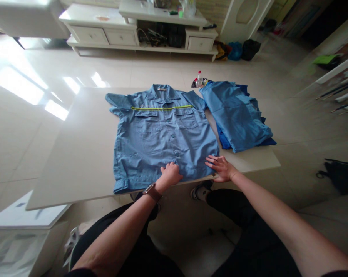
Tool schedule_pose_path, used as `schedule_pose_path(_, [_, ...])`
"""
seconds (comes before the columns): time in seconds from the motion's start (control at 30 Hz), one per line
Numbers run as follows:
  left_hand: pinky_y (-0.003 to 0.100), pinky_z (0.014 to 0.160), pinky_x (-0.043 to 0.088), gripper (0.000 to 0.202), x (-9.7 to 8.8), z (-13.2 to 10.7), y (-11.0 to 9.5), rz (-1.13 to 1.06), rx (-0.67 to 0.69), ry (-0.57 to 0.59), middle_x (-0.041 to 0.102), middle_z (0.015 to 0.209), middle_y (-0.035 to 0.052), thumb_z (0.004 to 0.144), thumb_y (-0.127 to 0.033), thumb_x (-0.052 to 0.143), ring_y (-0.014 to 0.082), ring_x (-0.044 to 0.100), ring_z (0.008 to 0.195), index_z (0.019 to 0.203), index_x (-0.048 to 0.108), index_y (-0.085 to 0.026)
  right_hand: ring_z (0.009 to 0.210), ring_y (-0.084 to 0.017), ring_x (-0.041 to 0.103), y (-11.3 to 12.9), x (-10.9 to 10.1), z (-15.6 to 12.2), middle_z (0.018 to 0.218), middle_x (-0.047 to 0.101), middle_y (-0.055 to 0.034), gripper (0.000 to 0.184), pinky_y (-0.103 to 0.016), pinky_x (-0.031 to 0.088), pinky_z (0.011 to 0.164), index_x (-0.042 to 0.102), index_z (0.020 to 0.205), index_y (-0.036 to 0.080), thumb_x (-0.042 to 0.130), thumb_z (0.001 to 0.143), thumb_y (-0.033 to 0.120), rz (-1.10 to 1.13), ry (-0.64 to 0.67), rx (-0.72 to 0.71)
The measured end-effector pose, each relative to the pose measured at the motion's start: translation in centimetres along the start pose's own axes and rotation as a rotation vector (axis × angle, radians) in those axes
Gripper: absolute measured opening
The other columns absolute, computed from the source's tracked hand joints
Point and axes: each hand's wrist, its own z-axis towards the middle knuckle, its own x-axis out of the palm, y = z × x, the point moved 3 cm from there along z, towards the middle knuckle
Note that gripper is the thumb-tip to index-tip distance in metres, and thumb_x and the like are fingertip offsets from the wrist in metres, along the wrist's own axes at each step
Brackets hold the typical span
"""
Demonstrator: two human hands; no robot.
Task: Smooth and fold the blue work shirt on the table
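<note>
**A:** What could go wrong here?

**B:** In my judgement, the hem; the light blue short-sleeved work shirt with the yellow-green chest stripe [162,142] lies flat and front-up on the pale rectangular table [84,154], its lower edge right at the table's near edge; a drag toward the body could pull that hem over the edge and bunch the cloth. The pile of darker blue folded garments [237,115] lies just right of the shirt, touching its sleeve; a wide sweep could catch it; the small clear plastic bottle [199,80] beyond the shirt's right shoulder could tip too.

**A:** And the hands?

**B:** The left hand [170,174], with a brown-strapped watch [151,191] at the wrist, sits on the shirt's hem near the button line, fingers curled under; whether they pinch cloth I cannot tell. The right hand [221,168] is spread flat, palm down, on the shirt's lower right corner; it presses and holds nothing.
</note>
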Motion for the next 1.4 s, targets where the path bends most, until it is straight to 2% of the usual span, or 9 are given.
schedule_pose_path(0.3, [0.052, 0.105, 0.048, 0.027, 0.16, 0.08, 0.08, 0.004, -0.002, -0.011, 0.063, 0.133, 0.0155, 0.086, -0.035, 0.067, 0.0343, 0.057, 0.128, 0.106, 0.075, -0.019, 0.145, -0.04, 0.044, 0.01, 0.09, -0.04, 0.155, 0.055, -0.0208, 0.092, -0.051, 0.029, 0.105, 0.043, 0.158, 0.019, 0.072, 0.075, 0.047, -0.01, -0.006, 0.0])
schedule_pose_path(1.4, [0.053, 0.103, 0.048, 0.024, 0.0, 0.1, -0.06, -0.005, -0.01, 0.008, 0.063, 0.133, 0.0149, 0.085, -0.033, 0.065, 0.0345, 0.056, 0.129, 0.103, 0.073, -0.02, 0.144, -0.042, 0.044, -0.01, 0.16, -0.08, 0.155, 0.055, -0.0206, 0.094, -0.051, 0.029, 0.104, 0.044, 0.159, 0.02, 0.073, 0.074, 0.049, -0.017, 0.006, 0.011])
